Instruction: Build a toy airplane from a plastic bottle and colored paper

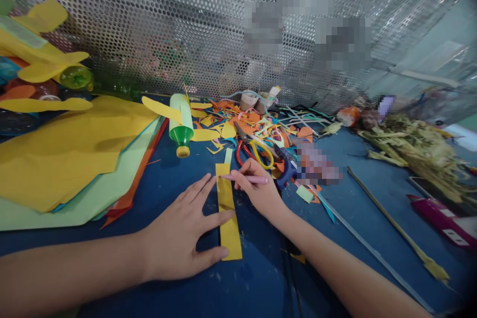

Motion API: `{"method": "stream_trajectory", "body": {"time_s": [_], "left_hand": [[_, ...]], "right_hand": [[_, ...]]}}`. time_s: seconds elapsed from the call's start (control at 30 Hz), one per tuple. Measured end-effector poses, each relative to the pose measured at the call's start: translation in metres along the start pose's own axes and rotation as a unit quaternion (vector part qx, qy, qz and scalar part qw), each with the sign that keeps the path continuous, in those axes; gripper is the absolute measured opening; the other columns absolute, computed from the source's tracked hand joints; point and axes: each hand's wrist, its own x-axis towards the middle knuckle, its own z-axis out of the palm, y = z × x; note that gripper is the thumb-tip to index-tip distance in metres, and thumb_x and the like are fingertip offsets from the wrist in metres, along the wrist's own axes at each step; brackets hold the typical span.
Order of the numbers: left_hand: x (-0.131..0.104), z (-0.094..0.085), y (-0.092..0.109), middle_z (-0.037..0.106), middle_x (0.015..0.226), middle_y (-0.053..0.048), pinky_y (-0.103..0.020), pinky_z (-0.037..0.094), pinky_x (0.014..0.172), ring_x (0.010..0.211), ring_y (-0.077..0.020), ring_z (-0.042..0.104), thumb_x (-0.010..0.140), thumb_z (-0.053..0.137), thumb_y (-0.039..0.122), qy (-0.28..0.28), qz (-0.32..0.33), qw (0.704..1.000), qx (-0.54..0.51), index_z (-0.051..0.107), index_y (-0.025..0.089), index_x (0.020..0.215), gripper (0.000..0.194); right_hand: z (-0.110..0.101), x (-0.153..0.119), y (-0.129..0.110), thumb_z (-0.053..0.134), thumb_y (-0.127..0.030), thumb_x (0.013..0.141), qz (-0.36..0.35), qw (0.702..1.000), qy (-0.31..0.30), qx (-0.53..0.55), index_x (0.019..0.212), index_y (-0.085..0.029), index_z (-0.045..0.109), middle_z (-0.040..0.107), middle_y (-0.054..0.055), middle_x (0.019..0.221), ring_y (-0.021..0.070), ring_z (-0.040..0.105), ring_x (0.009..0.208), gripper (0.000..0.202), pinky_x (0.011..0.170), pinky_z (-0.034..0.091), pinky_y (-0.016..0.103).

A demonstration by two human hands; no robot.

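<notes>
A strip of yellow paper [225, 198] lies lengthwise on the blue tabletop in front of me. My left hand [182, 228] rests with fingers spread, their tips on the strip and along its left edge. In my right hand [257, 191] is a pink pen [255, 179], its tip on the strip near the far end. Just beyond that hand lie scissors with red and yellow handles [264, 155]. A green plastic bottle [181, 131] with yellow paper blades and a yellow cap lies behind the strip.
Stacked coloured paper sheets [74, 149] cover the left side. Orange and yellow scraps [242, 117] are heaped at the back, before a perforated metal screen [149, 25]. On the right lie a thin stick [391, 218], dried husks [417, 144] and a magenta object [439, 218].
</notes>
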Motion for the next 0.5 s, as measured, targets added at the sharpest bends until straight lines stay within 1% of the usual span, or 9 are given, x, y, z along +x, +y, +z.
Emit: {"method": "stream_trajectory", "body": {"time_s": [0.13,0.3,0.5], "left_hand": [[0.0,0.0,-0.0003,-0.006,0.151,-0.006,-0.061,0.025,0.099,0.134,-0.0397,0.005,0.082,0.041,0.057,-0.001,0.004,1.0,0.005,0.036,0.038,0.132,0.053],[0.0005,-0.0009,0.0,-0.005,0.151,-0.006,-0.06,0.025,0.099,0.134,-0.0395,0.005,0.082,0.042,0.056,-0.002,0.004,1.0,0.01,0.036,0.039,0.132,0.053],[0.0015,-0.001,-0.0005,0.0,0.151,-0.006,-0.061,0.026,0.099,0.134,-0.0395,0.006,0.082,0.041,0.056,-0.002,0.006,1.0,0.01,0.035,0.039,0.133,0.054]], "right_hand": [[0.0002,0.0,-0.0011,0.056,-0.039,0.081,-0.001,1.0,0.008,-0.002,0.07,-0.022,0.045,0.056,-0.004,0.057,0.012,0.055,0.054,0.023,0.056,0.042,0.024],[0.001,-0.0003,0.0008,0.057,-0.039,0.081,0.006,1.0,0.019,-0.001,0.071,-0.022,0.044,0.054,-0.005,0.057,0.0119,0.054,0.055,0.024,0.056,0.041,0.024],[0.0023,0.0005,0.002,0.056,-0.038,0.081,0.005,1.0,0.028,-0.004,0.071,-0.022,0.044,0.054,-0.005,0.058,0.0117,0.053,0.055,0.023,0.056,0.041,0.023]]}}
